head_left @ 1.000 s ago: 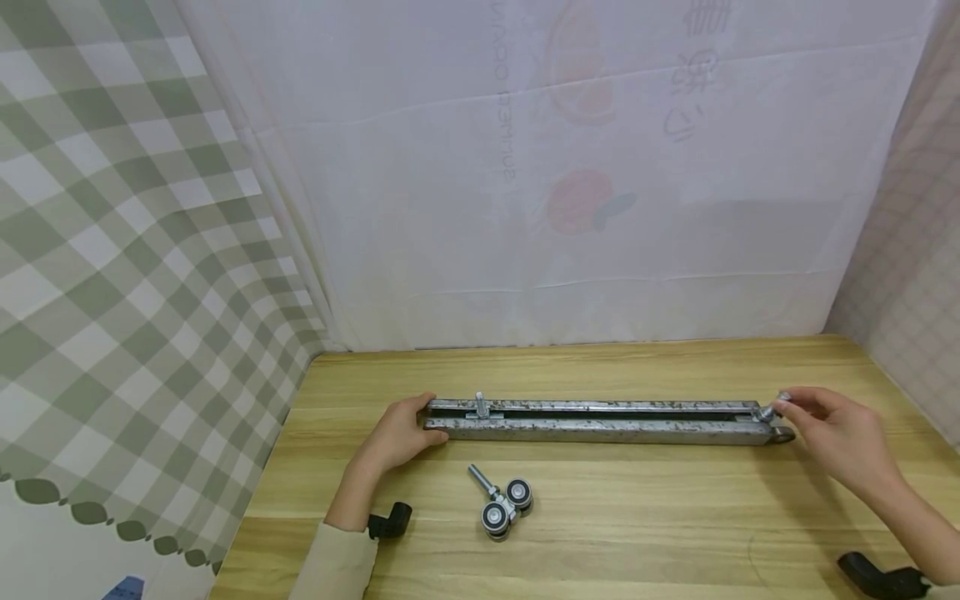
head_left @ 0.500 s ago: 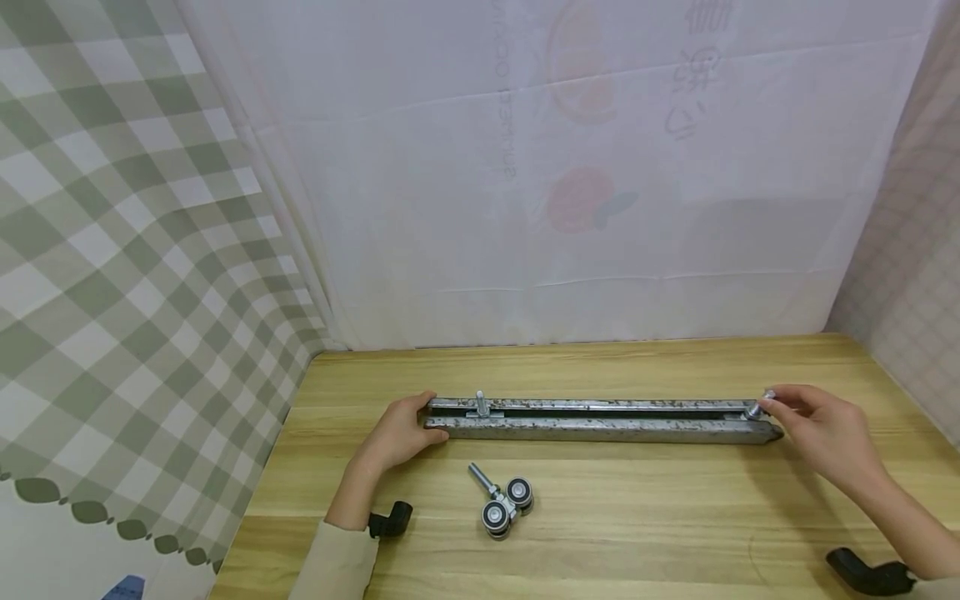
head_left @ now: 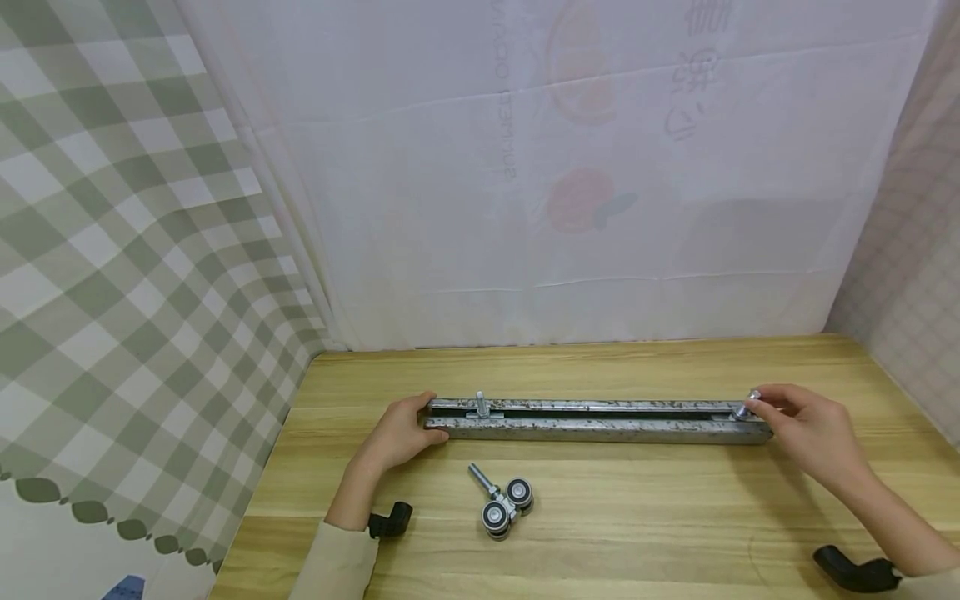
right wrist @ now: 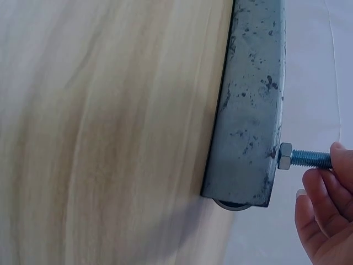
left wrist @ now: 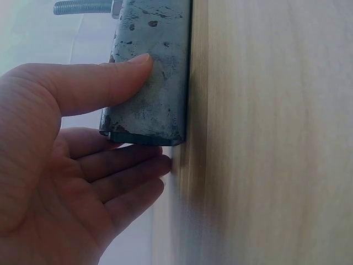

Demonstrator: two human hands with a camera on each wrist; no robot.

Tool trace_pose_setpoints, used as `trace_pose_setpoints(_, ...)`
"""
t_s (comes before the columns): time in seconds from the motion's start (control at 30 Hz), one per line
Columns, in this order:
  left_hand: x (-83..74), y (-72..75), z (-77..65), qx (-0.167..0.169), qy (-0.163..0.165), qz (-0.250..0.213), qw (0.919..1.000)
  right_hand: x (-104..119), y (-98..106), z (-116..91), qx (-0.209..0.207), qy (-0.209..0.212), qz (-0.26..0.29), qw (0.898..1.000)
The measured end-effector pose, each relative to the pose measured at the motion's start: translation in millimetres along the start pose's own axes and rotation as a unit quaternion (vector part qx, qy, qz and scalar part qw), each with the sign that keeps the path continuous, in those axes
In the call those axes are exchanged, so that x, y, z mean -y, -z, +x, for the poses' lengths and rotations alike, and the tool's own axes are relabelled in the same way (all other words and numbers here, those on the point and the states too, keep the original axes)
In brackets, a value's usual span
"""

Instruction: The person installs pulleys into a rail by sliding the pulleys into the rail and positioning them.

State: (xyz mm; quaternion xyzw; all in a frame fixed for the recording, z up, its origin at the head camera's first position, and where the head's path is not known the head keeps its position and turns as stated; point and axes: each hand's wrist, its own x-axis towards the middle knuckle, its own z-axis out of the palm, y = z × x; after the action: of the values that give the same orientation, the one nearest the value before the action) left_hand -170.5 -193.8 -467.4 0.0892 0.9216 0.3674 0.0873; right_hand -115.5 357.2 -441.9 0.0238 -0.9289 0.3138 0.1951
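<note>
Metal roller trolley on wooden tabletop, near the rail.

Your left sleeve is plain pale beige — your right sleeve matches. At each cuff you wear black: a left mount, stubby and angled — a right mount, curved, with a rounded end.
</note>
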Motion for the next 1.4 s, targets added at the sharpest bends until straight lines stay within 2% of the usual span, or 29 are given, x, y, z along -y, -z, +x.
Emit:
trace_pose_setpoints(0.57, 0.4, -0.4, -0.5, -0.001, 0.001, -0.006, 1.0, 13, -12, 1, -0.02, 0.027, 0.024, 0.999)
trace_pose_setpoints(1.4, -1.5, 0.2, -0.1, -0.001, -0.005, 0.001, 1.0, 34, -29, 1, 0.001, 0.042, 0.033, 0.999)
